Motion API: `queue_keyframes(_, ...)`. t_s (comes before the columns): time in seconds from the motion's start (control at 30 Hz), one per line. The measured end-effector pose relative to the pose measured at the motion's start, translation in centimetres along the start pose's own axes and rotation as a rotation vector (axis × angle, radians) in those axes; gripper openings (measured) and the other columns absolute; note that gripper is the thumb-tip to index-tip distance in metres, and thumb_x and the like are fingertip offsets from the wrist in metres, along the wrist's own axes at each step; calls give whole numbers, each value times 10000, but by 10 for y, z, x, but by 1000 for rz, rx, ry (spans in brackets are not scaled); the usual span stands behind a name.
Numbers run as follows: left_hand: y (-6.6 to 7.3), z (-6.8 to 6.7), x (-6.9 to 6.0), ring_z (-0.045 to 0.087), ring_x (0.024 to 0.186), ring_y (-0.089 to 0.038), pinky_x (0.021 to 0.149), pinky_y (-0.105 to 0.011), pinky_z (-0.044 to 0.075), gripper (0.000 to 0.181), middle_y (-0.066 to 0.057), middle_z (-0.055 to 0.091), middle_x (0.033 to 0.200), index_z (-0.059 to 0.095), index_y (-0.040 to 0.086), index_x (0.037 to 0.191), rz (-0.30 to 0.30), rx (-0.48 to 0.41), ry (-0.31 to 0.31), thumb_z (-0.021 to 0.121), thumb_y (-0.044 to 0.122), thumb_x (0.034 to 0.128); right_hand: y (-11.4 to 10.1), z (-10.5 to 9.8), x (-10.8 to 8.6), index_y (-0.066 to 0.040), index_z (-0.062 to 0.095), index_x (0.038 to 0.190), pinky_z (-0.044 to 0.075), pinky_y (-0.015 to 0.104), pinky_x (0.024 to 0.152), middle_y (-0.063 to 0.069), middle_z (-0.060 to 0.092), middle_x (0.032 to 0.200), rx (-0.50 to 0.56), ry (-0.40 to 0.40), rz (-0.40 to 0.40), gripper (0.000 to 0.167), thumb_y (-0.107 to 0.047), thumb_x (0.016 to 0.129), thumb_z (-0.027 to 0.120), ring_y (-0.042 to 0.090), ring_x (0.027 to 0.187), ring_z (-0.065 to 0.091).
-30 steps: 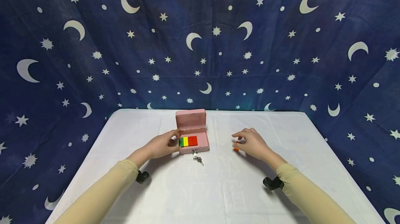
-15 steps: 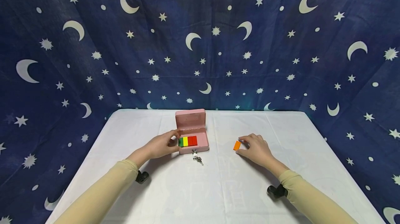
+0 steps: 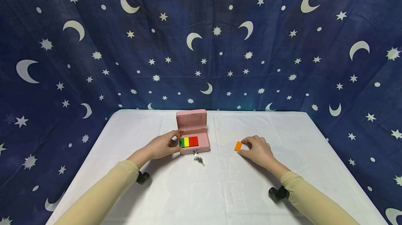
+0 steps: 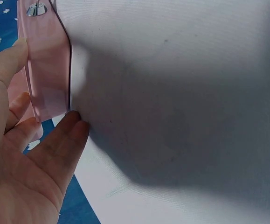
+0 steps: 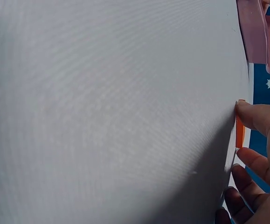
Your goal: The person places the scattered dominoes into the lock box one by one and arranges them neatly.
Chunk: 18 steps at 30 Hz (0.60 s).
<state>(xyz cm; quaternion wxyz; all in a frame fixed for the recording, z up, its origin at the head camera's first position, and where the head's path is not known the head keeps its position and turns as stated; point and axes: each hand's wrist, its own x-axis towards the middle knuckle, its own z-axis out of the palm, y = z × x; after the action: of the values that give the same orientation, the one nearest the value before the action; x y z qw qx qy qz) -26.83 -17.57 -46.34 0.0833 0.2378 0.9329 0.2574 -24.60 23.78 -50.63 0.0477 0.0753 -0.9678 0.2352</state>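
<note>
An open pink metal cash box [image 3: 205, 141] stands on the table with its lid raised at the back. Inside, a green block [image 3: 181, 143], a yellow block [image 3: 186, 142] and red blocks [image 3: 193, 141] lie in a row. My left hand [image 3: 161, 146] holds the box by its left end, thumb at the front and fingers round the side, as the left wrist view also shows. To the right, my right hand [image 3: 259, 151] pinches an orange block [image 3: 238, 146] between thumb and forefinger. That block lies on the white cloth.
Keys [image 3: 200, 161] hang from the lock at the front of the box. A white cloth [image 3: 220, 190] covers the table. Behind it hangs a dark blue curtain [image 3: 220, 61] with moons and stars. Small black cameras [image 3: 277, 193] sit at both wrists.
My right hand has drawn back slightly to the right and lower, so the orange block, mostly hidden before, now shows between its fingertips. The left hand and box have stayed put.
</note>
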Motion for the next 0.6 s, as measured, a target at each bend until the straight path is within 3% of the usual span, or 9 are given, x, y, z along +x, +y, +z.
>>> queue_keyframes(0.2,1,-1,-1,653,1099,-218,968,-447,499,452,-35,595,1363,578,149,1213,2,-5,9,766,418,902,0,1,0,-141,731,1115,407,501,828,87,653,1125,0,8,7,445,-445,804,827,314,1014,521)
queue_keyframes(0.43,1,-1,-2,647,1135,-233,983,-444,497,444,-82,462,1544,577,150,1218,-2,-14,-4,758,413,909,0,0,-1,-143,732,1116,401,497,818,80,654,1123,7,13,8,439,-437,805,829,314,1020,521)
queue_keyframes(0.6,0,0,-1,646,1139,-229,988,-448,498,445,-77,489,1519,576,150,1226,-2,-12,-5,753,413,913,1,0,0,-157,742,1124,397,453,780,52,652,1078,5,8,-2,426,-431,809,829,283,976,515)
